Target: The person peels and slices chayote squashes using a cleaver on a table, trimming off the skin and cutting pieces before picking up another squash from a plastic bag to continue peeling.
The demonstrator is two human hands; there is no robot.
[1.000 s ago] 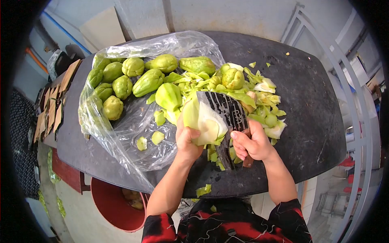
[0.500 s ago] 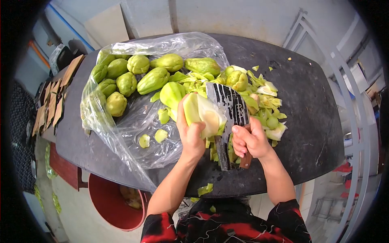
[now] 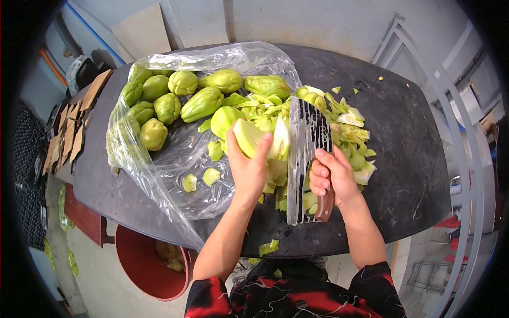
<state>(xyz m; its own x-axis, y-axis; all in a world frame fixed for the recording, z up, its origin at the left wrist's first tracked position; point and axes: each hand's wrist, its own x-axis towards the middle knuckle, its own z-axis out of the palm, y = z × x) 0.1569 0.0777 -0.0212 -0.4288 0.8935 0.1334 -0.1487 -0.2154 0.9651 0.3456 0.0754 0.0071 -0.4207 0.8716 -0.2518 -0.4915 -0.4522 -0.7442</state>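
A pale green chayote piece (image 3: 247,139) is gripped by my left hand (image 3: 248,168), between thumb and fingers. My right hand (image 3: 335,177) is wrapped round the wooden handle of a wide cleaver (image 3: 307,153), whose dark, pale-streaked blade stands just right of the chayote. A white-fleshed slice (image 3: 281,139) shows between the chayote and the blade. Beneath and behind the blade lies a heap of green peelings and cut pieces (image 3: 352,135). Behind my left hand rests another light green chayote (image 3: 225,121). Several whole chayotes (image 3: 202,104) lie on a clear plastic bag (image 3: 159,185) at the left.
The dark table (image 3: 403,159) has a curved edge. Below its front left edge stands a red bucket (image 3: 151,275) with pale pieces inside. Brown boards (image 3: 95,90) are at the far left, and a grey metal railing (image 3: 461,132) runs along the right. A wall is behind.
The cleaver has turned more upright and moved slightly right, away from the chayote. A white slice has come away from the chayote, and my left hand's thumb has lifted.
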